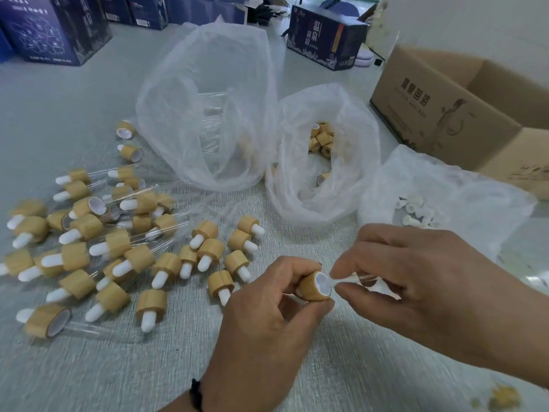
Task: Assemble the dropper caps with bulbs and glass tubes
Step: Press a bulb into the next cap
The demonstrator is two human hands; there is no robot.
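Head view shows, nearest, the left hand (267, 307) curled round a bamboo cap (313, 288), its white-lined open end turned right. The right hand (410, 281) pinches a glass tube (361, 278) between thumb and fingertips, its tip meeting the cap's opening; judging by this, the tube is being seated, though blur hides whether it is fully in. To the left on the desk (104, 376) lies a heap of caps with bulbs (124, 251); several toward its far left plainly carry glass tubes, while those nearest the hands seem to lack them. Farther off stand three plastic bags: the left bag (208, 108) holds clear tubes, the middle bag (323, 156) bare caps, the right bag (439, 200) white bulbs. All three look partly stocked, so a good deal appears left. Beyond right sits a cardboard box (457, 111)
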